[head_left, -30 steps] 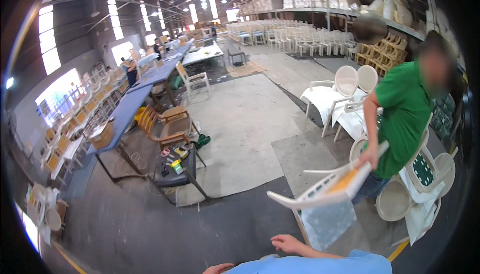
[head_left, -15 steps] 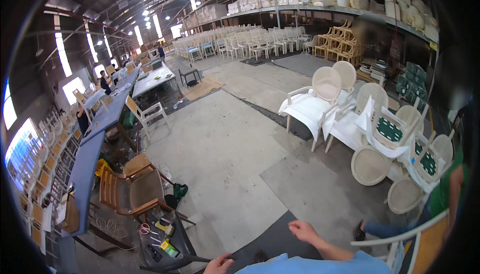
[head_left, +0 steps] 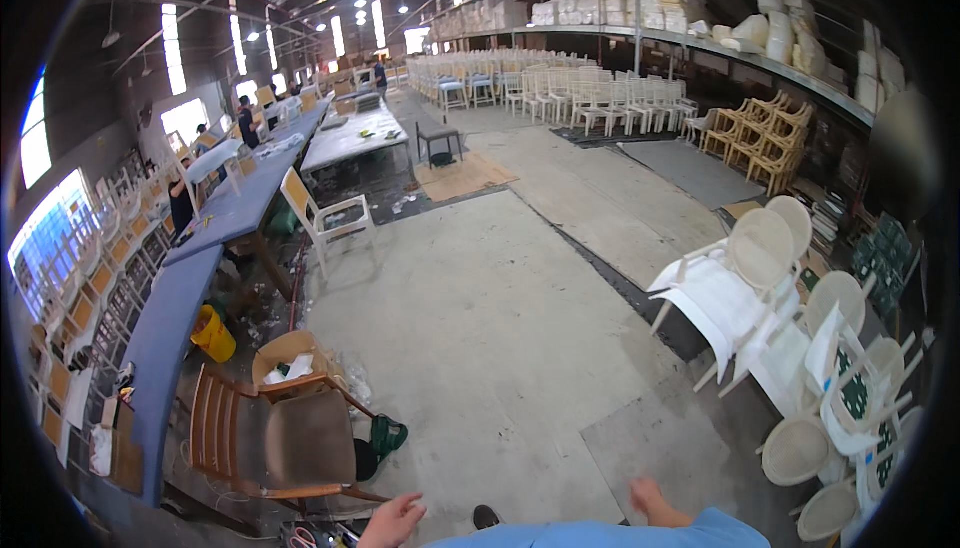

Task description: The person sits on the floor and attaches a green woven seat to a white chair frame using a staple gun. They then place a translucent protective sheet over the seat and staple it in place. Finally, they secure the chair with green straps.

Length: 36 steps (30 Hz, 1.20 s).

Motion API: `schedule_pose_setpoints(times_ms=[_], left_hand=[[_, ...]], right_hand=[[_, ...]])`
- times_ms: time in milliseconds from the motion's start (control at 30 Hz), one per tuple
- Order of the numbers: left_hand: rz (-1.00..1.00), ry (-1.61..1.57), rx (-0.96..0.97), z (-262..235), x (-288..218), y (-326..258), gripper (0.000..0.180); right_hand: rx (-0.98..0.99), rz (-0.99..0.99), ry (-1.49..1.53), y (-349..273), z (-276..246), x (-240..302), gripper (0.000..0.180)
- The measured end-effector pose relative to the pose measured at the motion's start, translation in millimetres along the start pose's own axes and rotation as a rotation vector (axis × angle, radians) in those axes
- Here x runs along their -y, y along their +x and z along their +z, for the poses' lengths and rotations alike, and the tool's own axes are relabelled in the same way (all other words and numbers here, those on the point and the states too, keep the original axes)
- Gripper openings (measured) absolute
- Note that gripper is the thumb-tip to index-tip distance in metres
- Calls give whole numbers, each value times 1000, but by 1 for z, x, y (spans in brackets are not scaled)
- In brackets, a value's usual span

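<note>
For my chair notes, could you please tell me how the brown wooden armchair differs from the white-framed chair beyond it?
The brown wooden armchair has a slatted back; the white-framed chair has a tan back panel. The brown wooden armchair stands near the left hand; the white-framed chair stands farther off. Both have armrests and stand upright.

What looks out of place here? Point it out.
Pale scraps litter the floor by the white table, untidily; a green bundle lies loose beside the brown chair; some chairs at right are upturned, unlike the upright rows behind.
</note>
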<state>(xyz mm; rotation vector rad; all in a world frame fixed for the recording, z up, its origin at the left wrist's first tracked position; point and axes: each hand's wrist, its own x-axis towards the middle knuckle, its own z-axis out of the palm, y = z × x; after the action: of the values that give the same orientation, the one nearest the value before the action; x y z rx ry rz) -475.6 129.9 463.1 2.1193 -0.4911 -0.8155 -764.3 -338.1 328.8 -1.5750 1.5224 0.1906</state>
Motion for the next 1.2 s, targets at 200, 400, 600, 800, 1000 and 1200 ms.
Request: schedule_pose_setpoints(times_ms=[200, 400, 600, 800, 1000, 1200], left_hand=[[32, 47, 101, -114, -98, 162, 53], [57, 4, 173, -159, -129, 329, 52], [-20, -128, 84, -237, -103, 437, 53], [-238, -487, -235, -364, -63, 532, 46], [-175, -301, -392, -530, -60, 668, 40], [124, -457, -335, -699, -68, 846, 48]], right_hand=[[318, 463, -216, 2, 15, 13, 34], [462, 374, -270, 97, 60, 175, 30], [283, -55, -247, 274, 88, 477, 26], [-21, -490, -80, 362, 107, 822, 25], [131, -494, 358, 381, 257, 917, 24], [720, -215, -669, 356, 381, 798, 48]])
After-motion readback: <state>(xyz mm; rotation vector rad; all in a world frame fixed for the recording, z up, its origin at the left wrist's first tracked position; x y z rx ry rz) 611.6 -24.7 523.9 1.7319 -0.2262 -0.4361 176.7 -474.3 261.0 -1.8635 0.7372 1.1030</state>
